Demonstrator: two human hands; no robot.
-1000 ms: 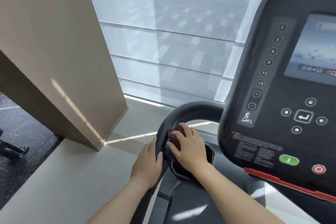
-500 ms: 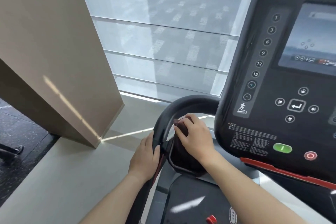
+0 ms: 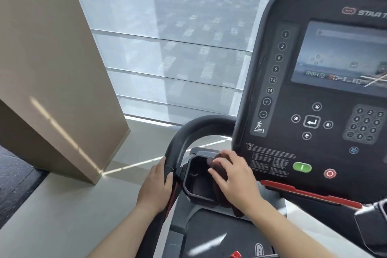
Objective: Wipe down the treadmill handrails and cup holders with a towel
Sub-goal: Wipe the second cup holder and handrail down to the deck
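Note:
The black curved left handrail (image 3: pixel 189 130) rises from the lower middle and bends right behind the console. My left hand (image 3: pixel 156 184) wraps around its lower part. Right beside it sits the black cup holder (image 3: pixel 193 176), an open angular pocket. My right hand (image 3: pixel 234 176) presses a dark brown towel (image 3: pixel 219 172) against the cup holder's right rim, fingers spread over the cloth. A tail of the towel hangs down below my wrist. Most of the towel is hidden under my hand.
The treadmill console (image 3: pixel 314 100) with screen, number keys, a green start button (image 3: pixel 302 167) and a red stop button (image 3: pixel 329 173) fills the right. A beige pillar (image 3: pixel 52 69) stands at left on a grey ledge. A blinded window (image 3: pixel 178 48) lies ahead.
My right hand slid with the towel from the inner side of the handrail to the right rim of the cup holder, uncovering the pocket. My left hand stayed on the handrail.

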